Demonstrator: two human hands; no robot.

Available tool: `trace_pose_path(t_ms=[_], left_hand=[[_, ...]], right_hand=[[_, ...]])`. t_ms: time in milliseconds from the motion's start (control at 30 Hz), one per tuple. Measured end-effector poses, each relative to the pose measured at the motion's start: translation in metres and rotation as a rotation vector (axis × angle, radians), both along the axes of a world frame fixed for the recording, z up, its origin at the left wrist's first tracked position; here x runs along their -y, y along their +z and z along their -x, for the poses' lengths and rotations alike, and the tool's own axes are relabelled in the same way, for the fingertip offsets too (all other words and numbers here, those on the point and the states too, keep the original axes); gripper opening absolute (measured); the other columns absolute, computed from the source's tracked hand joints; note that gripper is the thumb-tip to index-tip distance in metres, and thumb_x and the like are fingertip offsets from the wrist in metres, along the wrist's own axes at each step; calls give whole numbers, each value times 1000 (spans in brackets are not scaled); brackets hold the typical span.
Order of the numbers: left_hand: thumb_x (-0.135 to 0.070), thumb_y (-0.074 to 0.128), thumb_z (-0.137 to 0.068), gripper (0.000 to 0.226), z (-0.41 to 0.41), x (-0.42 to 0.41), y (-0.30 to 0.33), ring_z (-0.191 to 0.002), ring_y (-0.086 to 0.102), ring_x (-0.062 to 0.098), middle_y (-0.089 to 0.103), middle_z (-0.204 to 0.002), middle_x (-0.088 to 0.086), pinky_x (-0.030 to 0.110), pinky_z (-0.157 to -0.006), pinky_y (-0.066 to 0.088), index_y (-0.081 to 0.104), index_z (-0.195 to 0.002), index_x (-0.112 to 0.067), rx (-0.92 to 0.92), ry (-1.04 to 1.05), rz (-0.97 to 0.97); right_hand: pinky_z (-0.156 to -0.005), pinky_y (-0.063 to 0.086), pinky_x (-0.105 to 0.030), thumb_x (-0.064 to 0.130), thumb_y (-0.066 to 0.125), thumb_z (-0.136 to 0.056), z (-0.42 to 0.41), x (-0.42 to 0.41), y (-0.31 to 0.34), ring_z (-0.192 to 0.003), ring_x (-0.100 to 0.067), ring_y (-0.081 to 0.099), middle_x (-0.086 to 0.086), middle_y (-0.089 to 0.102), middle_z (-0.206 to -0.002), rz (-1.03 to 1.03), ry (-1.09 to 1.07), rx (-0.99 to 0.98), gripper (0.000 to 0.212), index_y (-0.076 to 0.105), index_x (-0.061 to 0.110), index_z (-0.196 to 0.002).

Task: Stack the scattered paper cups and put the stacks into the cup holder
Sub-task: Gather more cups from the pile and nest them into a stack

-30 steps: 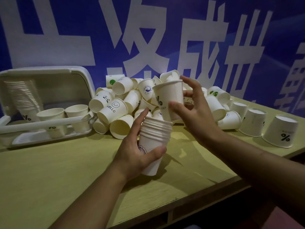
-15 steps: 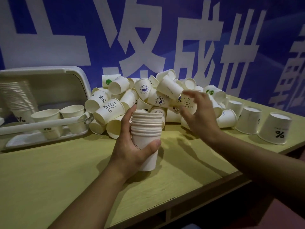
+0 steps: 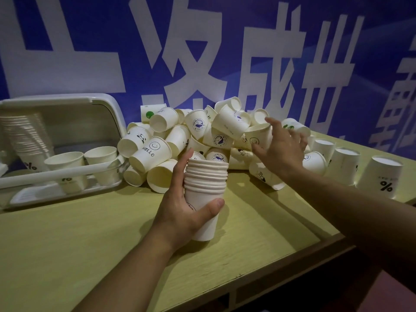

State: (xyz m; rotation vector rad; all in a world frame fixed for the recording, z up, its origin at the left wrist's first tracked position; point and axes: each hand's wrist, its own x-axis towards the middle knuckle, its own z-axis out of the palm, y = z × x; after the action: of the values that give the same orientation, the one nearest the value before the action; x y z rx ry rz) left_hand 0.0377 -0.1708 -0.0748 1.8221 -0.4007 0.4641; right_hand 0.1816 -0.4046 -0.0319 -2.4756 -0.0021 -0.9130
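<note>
Head view: I see left hand (image 3: 180, 212) wrapped round tall stack of white paper cups (image 3: 206, 194), held above yellow-green table (image 3: 67, 244). Stack stands upright, open mouths up. Right hand (image 3: 281, 149), fingers spread, touches smiley-face white paper cup (image 3: 256, 137) in pile, mouth up. White plastic cup holder (image 3: 67, 172) at left.

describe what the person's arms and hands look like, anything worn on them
Both forearms are bare as far as the picture shows, with no sleeves in view. The left hand and right hand wear no gloves, and no rings, watch or bracelets are visible.
</note>
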Motion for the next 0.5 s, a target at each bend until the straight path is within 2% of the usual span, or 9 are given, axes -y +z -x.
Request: trace_pose_path(t_ms=[67,100,167,233,267,433,500], left_hand=[[-60,78,-55,101,0,0,0,-112,60,-5,48,-142,-22,26,-89,55,17,-134,-78,0,-11,-8],[-60,78,-56,102,0,0,0,-114,59,-4,47,-144,-22,30,-92,55,17,-136,-76,-3,-18,-12],[-58,79,-56,106,-1,0,-1,-116,59,-3,47,-145,-23,34,-96,55,16,-140,-73,-10,-35,-18],[-58,81,-57,108,-1,1,-2,-120,58,-1,48,-144,-24,39,-101,53,16,-142,-72,-15,-53,-22],[-58,81,-57,108,-2,2,-2,-122,57,0,47,-144,-24,41,-103,52,16,-142,-72,-17,-56,-22],[-58,80,-59,106,-2,1,-2,-120,58,0,47,-145,-23,43,-101,53,15,-142,-72,-37,-55,0],[-59,79,-60,106,-2,1,-2,-117,59,-2,46,-145,-24,38,-98,55,15,-142,-72,-40,-57,-4]], right_hand=[[-116,23,-55,47,73,-82,7,-3,4,-132,-29,43,-3,54,-137,-71,64,81,73,32,38,-143],[-110,34,-53,41,75,-82,13,-6,6,-127,-28,48,-3,54,-136,-132,131,121,74,33,38,-142],[-89,53,-38,32,77,-82,27,-11,8,-117,-24,55,-3,52,-137,-243,279,160,77,30,37,-142],[-74,50,-21,29,77,-83,41,-16,8,-107,-17,58,-2,52,-139,-276,372,157,77,28,35,-143],[-71,49,-18,29,76,-84,48,-18,9,-103,-14,58,-3,53,-138,-281,407,151,76,28,35,-143],[-62,50,-13,34,71,-87,71,-31,14,-97,-8,58,-2,54,-136,-392,521,125,68,31,35,-143],[-59,51,-10,34,70,-88,77,-36,17,-93,-2,58,4,52,-130,-459,564,117,67,32,34,-143]])
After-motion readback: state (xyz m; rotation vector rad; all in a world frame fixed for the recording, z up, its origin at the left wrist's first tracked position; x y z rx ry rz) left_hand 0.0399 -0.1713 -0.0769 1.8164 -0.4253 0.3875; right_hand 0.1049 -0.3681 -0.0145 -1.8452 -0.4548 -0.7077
